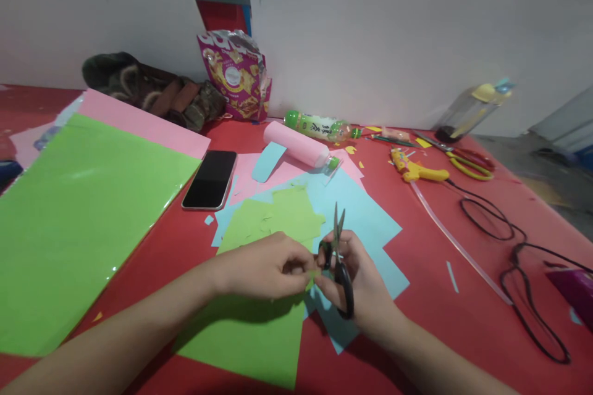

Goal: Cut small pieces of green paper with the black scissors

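My left hand (273, 265) is closed, its fingertips pinching a small piece of green paper (313, 278). Facing it, my right hand (361, 278) holds black-handled scissors (343, 265), their blades slightly parted and pointing away from me. The thumb of that hand also comes close to the green piece; whether it touches it I cannot tell. Beneath both hands lie a large green sheet (250, 345) and overlapping light blue sheets (375, 247). Several cut green scraps (296, 210) rest on top, just beyond my left hand.
Left are a phone (210, 180) and a green paper pack (92, 216). Behind lie a pink-wrapped bottle (296, 147), a drink bottle (319, 126) and a snack bag (238, 77). Right are a yellow glue gun (417, 170), its black cord (516, 250), more scissors (467, 163) and a clear bottle (472, 111).
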Demonstrator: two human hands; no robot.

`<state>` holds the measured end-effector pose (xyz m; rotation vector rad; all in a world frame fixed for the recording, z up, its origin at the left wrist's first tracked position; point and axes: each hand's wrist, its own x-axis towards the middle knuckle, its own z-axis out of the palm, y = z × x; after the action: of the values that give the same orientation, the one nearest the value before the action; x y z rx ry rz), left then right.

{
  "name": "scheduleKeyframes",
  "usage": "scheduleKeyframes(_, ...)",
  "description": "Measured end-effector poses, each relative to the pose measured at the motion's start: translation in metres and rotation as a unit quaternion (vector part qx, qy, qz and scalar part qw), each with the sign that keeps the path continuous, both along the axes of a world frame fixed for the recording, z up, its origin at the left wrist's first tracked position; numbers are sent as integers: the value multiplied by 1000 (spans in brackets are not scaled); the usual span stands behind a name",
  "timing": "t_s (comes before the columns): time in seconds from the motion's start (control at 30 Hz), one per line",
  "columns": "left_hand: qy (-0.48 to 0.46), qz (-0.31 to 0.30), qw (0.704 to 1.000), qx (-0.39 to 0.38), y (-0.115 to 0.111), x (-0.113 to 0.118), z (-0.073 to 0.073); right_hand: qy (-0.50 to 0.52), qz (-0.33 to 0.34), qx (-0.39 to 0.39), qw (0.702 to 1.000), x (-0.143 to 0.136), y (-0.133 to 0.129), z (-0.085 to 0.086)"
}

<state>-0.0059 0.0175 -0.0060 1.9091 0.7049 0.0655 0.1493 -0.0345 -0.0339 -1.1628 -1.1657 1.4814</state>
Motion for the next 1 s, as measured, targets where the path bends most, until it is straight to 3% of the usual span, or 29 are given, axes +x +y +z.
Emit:
scheduleKeyframes(0.17,-17,63,998,-7,-1,5,-5,29,-76,27,996,1,2,-3)
scheduleKeyframes(0.37,-44,127,991,-14,-7,13,-11,17,-117,56,991,1,2,-6)
scheduleKeyframes(0.8,-62,164,984,-7,-11,15,-14,8,-105,70,992,2,1,-7)
scheduleKeyframes(1.0,-99,233,967,-19,-6,10,-9,63,-41,28,997,2,-2,-2)
